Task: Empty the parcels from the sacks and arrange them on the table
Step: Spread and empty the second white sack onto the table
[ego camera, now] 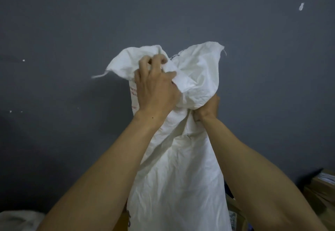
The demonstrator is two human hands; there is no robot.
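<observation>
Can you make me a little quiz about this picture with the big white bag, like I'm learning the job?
1. True or false: the left hand and the right hand both grip the white sack.
2. Which hand grips the sack higher up? A) the left hand B) the right hand C) they are level
3. Fill in the gap: the wall behind the sack is dark ____.

Key: 1 true. 2 A. 3 grey.
</observation>
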